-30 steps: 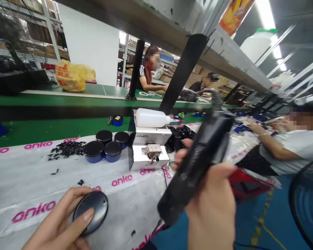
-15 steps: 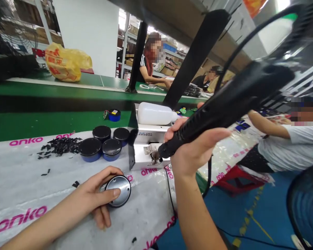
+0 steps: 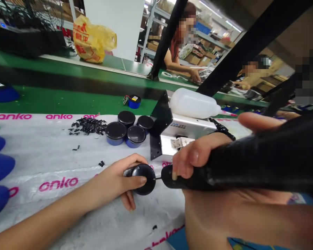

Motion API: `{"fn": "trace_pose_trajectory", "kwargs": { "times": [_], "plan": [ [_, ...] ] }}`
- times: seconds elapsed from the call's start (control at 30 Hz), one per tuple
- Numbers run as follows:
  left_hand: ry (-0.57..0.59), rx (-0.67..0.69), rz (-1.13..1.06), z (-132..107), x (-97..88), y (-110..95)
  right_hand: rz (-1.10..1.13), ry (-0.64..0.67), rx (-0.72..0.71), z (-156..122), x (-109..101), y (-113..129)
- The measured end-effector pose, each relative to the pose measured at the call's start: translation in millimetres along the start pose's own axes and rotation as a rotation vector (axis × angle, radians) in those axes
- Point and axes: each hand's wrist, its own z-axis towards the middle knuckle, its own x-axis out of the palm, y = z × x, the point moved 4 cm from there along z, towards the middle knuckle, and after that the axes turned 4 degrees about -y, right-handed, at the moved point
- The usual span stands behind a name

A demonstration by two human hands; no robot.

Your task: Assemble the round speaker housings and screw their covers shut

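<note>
My left hand (image 3: 127,182) grips a round black-topped case (image 3: 144,187) tilted on its side, thumb across its face. My right hand (image 3: 198,156) is wrapped round a black electric screwdriver (image 3: 240,170), held almost level. Its thin bit meets the right edge of the case; whether a screw sits there is too small to tell. Behind the hands stands a silver screw feeder (image 3: 168,144) with a black side plate, and a white plastic bottle (image 3: 193,103) lies on top of it. Left of the feeder are several blue cases with black lids (image 3: 115,132).
A heap of small black pieces (image 3: 88,125) lies on the white printed sheet (image 3: 57,152). Farther back are a blue case with a wired circuit board (image 3: 134,101) and a yellow bag (image 3: 92,40). More blue parts (image 3: 0,168) line the left edge. Co-workers (image 3: 179,41) sit across the bench.
The screwdriver has come away from the feeder and swung down level, its bit now at the case's edge. The case has turned in my left hand. The view has shifted left.
</note>
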Motion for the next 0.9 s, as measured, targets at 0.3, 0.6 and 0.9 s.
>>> {"fn": "trace_pose_trajectory", "kwargs": {
  "times": [0.3,0.6,0.9],
  "plan": [
    [-0.009,0.012,0.0,-1.0,2.7,-1.6,0.037,0.161,0.009,-11.5,-5.0,-8.9],
    [-0.063,0.043,0.169,-5.8,3.2,-7.1,0.128,0.055,0.03,-1.5,-1.4,-12.6],
    [-0.247,0.516,0.776,-17.2,-3.0,-10.3,0.083,-0.241,-0.265,60.2,-42.6,2.9]
  ]
}}
